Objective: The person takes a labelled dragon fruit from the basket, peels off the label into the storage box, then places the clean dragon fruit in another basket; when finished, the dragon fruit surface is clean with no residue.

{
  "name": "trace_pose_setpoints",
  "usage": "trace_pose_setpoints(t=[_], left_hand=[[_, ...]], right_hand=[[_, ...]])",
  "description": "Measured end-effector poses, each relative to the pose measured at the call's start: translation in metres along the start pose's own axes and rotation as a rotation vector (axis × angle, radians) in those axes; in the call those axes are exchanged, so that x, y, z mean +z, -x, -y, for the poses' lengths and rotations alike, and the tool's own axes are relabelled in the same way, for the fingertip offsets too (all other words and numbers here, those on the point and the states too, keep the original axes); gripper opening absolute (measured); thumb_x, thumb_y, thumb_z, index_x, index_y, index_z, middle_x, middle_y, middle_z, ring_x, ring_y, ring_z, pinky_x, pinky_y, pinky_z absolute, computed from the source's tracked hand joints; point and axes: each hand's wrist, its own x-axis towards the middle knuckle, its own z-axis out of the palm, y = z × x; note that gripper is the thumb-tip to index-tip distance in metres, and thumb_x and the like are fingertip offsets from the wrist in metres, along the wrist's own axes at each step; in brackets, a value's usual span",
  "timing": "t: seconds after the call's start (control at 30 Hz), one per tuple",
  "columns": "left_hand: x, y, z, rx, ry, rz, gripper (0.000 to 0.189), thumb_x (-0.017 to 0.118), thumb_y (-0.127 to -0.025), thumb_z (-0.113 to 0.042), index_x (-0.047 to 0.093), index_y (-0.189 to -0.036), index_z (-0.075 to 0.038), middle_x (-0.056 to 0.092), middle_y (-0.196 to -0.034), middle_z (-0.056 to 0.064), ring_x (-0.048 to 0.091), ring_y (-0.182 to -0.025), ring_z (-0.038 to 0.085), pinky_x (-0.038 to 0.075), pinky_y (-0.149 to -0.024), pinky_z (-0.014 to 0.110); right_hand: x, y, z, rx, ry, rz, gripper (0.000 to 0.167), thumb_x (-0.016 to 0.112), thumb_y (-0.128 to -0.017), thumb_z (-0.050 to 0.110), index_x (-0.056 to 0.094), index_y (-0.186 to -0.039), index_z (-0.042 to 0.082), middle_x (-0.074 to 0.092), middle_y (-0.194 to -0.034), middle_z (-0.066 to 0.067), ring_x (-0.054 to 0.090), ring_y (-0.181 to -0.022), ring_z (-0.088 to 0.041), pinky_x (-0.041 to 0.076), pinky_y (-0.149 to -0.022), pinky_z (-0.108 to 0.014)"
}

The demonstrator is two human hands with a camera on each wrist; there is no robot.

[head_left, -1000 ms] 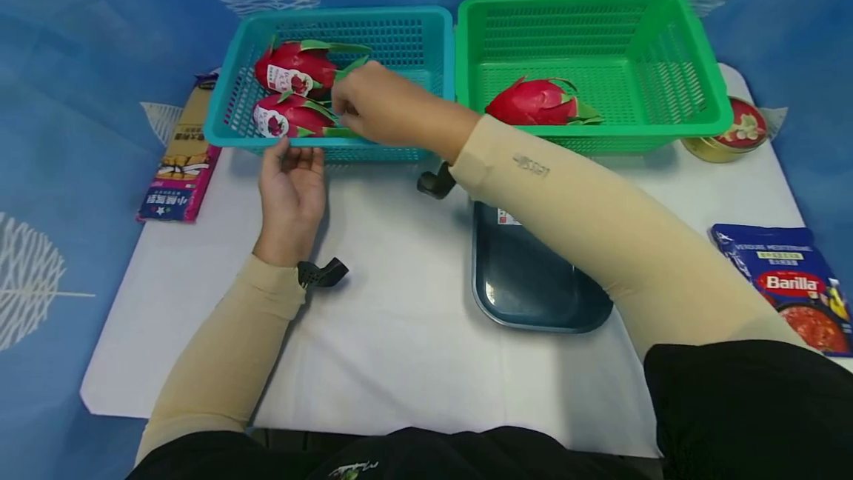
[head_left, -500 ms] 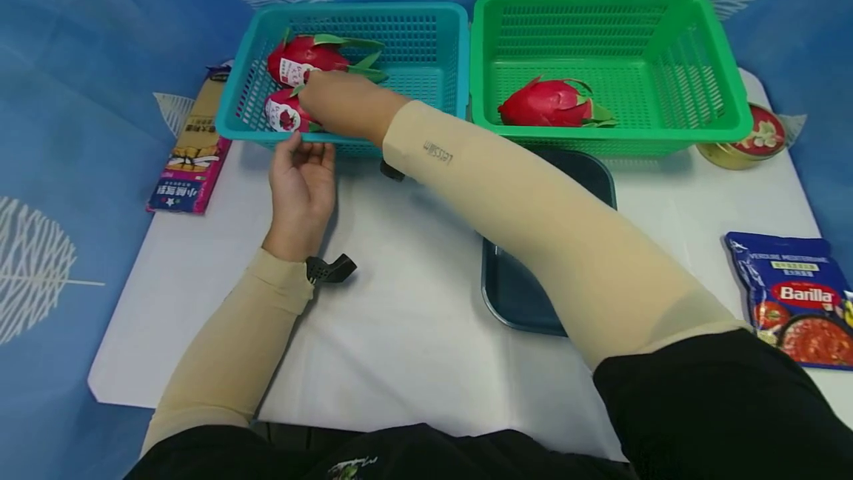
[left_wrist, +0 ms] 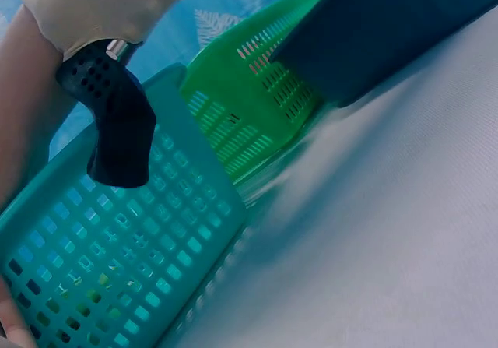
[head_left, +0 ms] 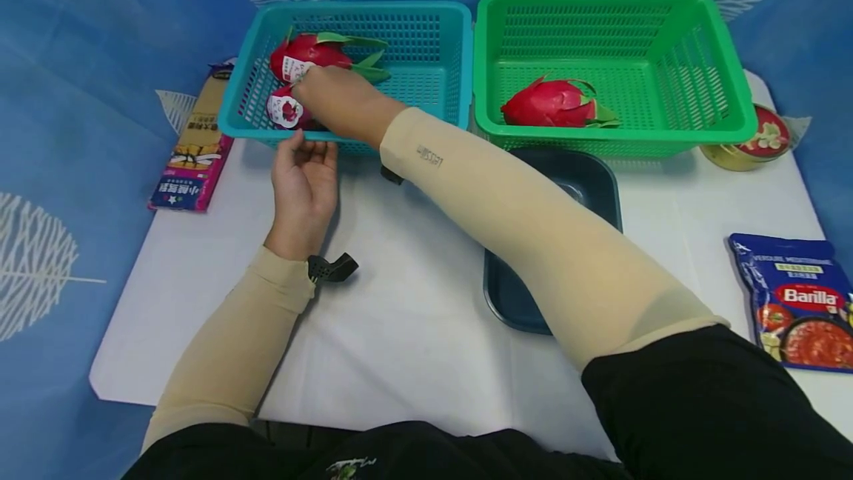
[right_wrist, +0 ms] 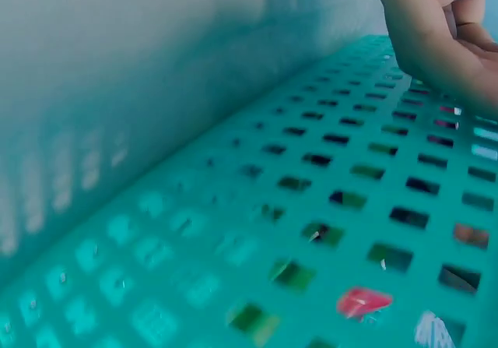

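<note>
In the head view, two red dragon fruits with white labels lie in the teal basket (head_left: 426, 13). My right hand (head_left: 340, 98) reaches over the nearer dragon fruit (head_left: 286, 108) and covers much of it; its fingers are hidden. Just behind lies the farther dragon fruit (head_left: 320, 52), its green leaves pointing right. My left hand (head_left: 306, 180), palm up, holds the basket's front rim near its left part, thumb at the rim and fingers bent below it. The right wrist view shows that hand (right_wrist: 436, 36) against the perforated wall.
A green basket (head_left: 693, 61) with one dragon fruit (head_left: 556, 104) stands at right. Below it is a dark tray (head_left: 513, 295), partly under my right arm. A blue Barilla pouch (head_left: 796, 302) and a tin (head_left: 753, 150) lie right; a pink-and-tan packet (head_left: 193, 150) lies left.
My right hand has moved left from the leaf end of the nearer dragon fruit to over its body. The left hand stays at the rim. The head view has shifted slightly.
</note>
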Motion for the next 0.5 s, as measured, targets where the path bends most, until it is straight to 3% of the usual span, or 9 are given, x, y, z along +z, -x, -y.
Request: trace_pose_setpoints(t=[0.23, 0.5], left_hand=[[-0.001, 0.000, -0.001, 0.019, -0.032, -0.010, 0.010, 0.055, -0.108, -0.006, 0.048, -0.109, 0.001, 0.052, -0.101, 0.013, 0.058, -0.087, 0.023, 0.056, -0.088, 0.032], [0.001, 0.001, 0.000, -0.001, -0.019, -0.004, 0.010, 0.056, -0.107, -0.005, 0.048, -0.104, 0.001, 0.051, -0.098, 0.012, 0.057, -0.086, 0.022, 0.056, -0.086, 0.031]], right_hand=[[0.004, -0.003, 0.000, 0.038, -0.243, -0.107, 0.030, 0.064, -0.107, 0.021, 0.069, -0.136, 0.012, 0.067, -0.131, -0.001, 0.058, -0.125, -0.013, 0.048, -0.098, -0.018], [0.013, -0.001, -0.006, 0.037, -0.412, -0.237, 0.022, 0.068, -0.105, 0.023, 0.079, -0.121, 0.012, 0.074, -0.116, 0.002, 0.059, -0.115, -0.013, 0.048, -0.090, -0.018]])
